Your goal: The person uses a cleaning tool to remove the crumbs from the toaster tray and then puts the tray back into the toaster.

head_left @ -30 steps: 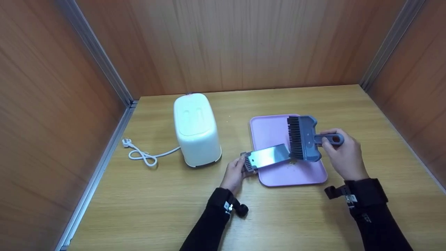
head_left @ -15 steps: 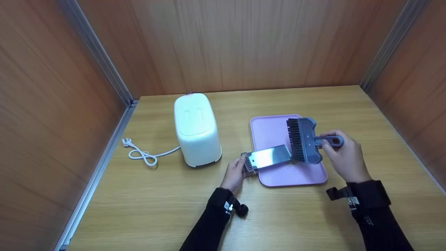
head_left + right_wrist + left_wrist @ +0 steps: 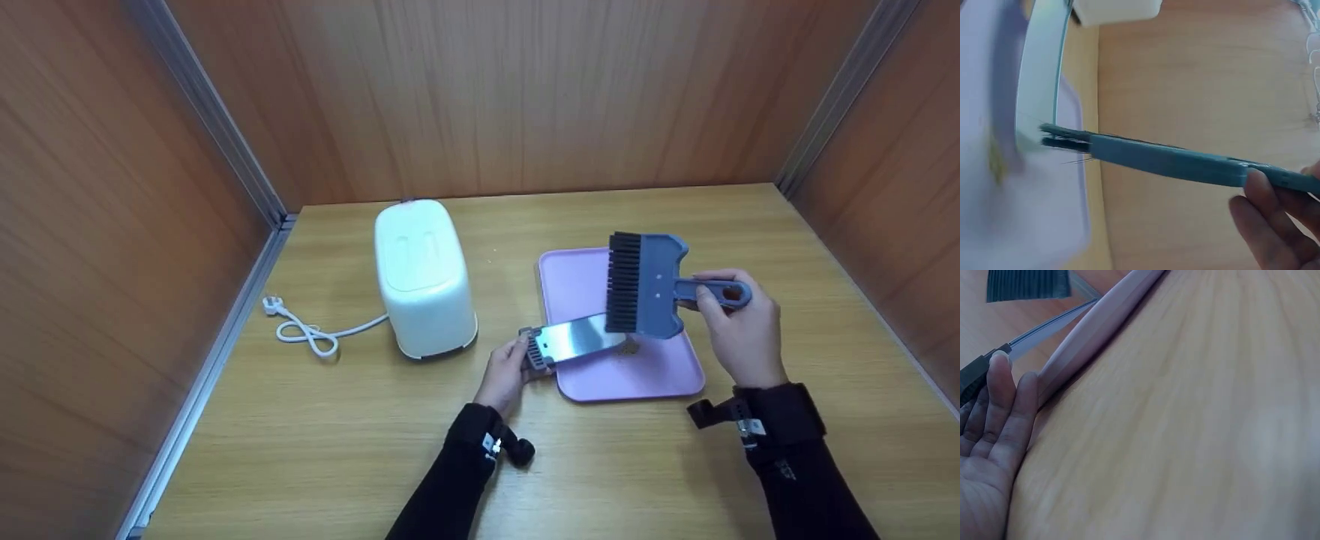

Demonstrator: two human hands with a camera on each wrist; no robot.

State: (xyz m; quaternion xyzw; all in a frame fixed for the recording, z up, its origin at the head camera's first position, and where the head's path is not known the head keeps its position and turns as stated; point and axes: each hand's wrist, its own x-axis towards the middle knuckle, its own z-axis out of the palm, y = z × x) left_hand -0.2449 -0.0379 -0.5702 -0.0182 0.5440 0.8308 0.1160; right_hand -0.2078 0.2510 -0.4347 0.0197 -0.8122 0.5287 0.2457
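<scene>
My left hand (image 3: pixel 504 376) grips the grey slotted end of a narrow, shiny metal crumb tray (image 3: pixel 571 340). That strip slants over a shallow pink tray (image 3: pixel 634 384), its far end low above the surface. My right hand (image 3: pixel 744 336) pinches the handle of a wide blue-grey brush (image 3: pixel 660 283) with dark bristles. The bristles overlap the far end of the metal strip in the head view. From the right wrist, the brush (image 3: pixel 1162 162) is seen edge-on, bristle tips by the strip's end. Small brownish crumbs (image 3: pixel 628 347) lie on the pink tray beside that end.
Left of the tray stands a white rounded appliance (image 3: pixel 426 281), with a knotted white cord and plug (image 3: pixel 306 330) further left. Wooden panels (image 3: pixel 480 97) rise behind and on both sides of the table (image 3: pixel 375 450).
The brush was lower at the metal strip's end; it has now lifted and tilted, showing more of its flat face. The left hand and the crumb tray have stayed in place.
</scene>
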